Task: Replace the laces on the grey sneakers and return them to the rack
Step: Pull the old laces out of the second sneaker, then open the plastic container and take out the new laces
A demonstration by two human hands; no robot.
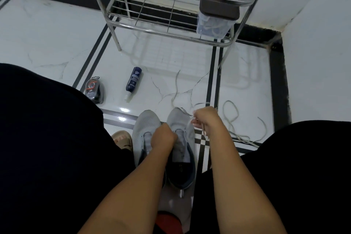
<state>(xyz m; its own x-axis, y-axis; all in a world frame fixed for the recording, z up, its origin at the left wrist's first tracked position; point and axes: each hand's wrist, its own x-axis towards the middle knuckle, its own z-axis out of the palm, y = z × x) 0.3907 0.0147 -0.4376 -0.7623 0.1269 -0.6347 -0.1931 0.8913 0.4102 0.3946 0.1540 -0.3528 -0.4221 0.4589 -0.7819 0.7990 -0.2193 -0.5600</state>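
Two grey sneakers stand side by side on the tiled floor between my knees, toes pointing away: the left sneaker and the right sneaker. My left hand grips the right sneaker at its tongue and eyelets. Just beside that shoe's toe, my right hand pinches a pale lace that runs from the shoe. A loose grey lace lies coiled on the floor to the right. The metal shoe rack stands ahead against the wall.
A clear box with a dark lid sits on the rack's lower shelf, pale laces inside. A dark blue bottle and a small black pack lie on the floor to the left. A tan sandal is beside the left sneaker.
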